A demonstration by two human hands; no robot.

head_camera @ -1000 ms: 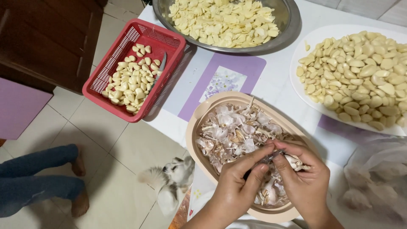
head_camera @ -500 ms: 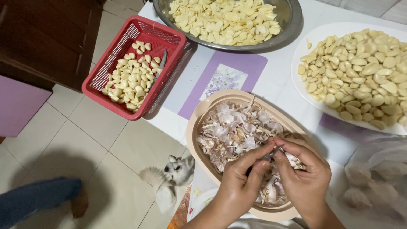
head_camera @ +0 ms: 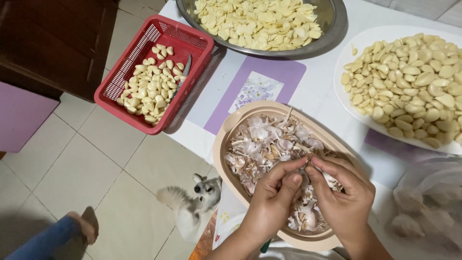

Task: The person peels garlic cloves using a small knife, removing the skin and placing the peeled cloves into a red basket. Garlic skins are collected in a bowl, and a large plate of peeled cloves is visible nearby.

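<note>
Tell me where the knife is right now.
The knife lies inside the red basket at upper left of the head view, resting on the peeled garlic cloves along the basket's right side.

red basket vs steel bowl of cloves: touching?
Apart. The head view shows bare white tabletop between the red basket corner and the steel bowl rim, a plain gap with no overlap.

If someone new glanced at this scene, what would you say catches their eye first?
Likely the left hand and right hand, pinching a garlic clove together over the beige oval bowl of papery garlic skins at centre. Next, the heaps of peeled cloves: the red plastic basket at left, the round metal bowl at top, the white plate at right.
</note>
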